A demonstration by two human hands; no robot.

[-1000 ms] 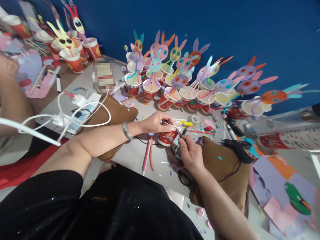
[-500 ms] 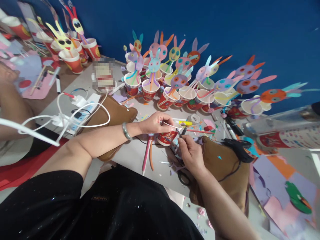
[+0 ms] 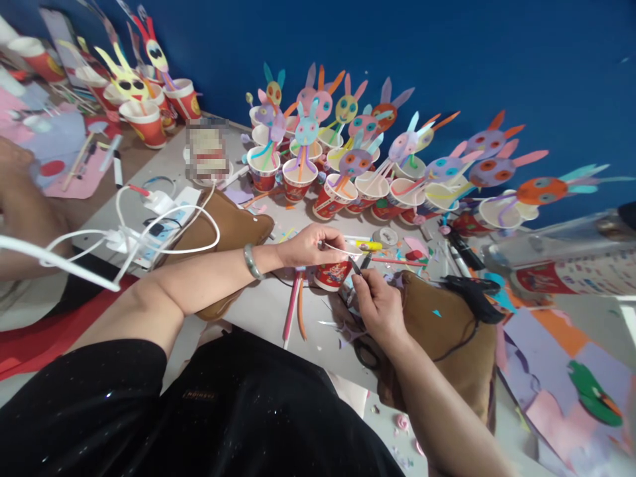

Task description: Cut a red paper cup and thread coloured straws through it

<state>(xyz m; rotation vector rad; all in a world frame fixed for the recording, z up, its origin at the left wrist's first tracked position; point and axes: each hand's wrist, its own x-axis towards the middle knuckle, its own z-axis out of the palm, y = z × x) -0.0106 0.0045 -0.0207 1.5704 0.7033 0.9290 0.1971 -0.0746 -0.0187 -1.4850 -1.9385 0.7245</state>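
A red-and-white paper cup (image 3: 334, 273) stands on the table in front of me, printed with a colourful picture. My left hand (image 3: 314, 246) is closed on the cup's rim, fingers partly inside. To the right, my right hand (image 3: 380, 301) grips a dark, narrow pointed tool (image 3: 356, 266), its tip at the cup's upper side. Whether the tool is a knife or scissors I cannot make out. Pink and orange strips (image 3: 297, 305) hang over the table just left of the cup. Black scissor-like loops (image 3: 366, 354) lie below my right hand.
Several paper cups (image 3: 299, 180) with rabbit-faced paper figures line the blue wall (image 3: 447, 53). Brown cushions (image 3: 442, 358) flank my hands. White cables (image 3: 169, 248) and a power strip (image 3: 161, 232) lie left. Another person's arm (image 3: 22, 199) shows far left. Coloured paper (image 3: 541, 371) lies right.
The tool's tip has shifted slightly down and left, against the cup's side, and more of the cup's rim shows. My left hand has hardly moved.
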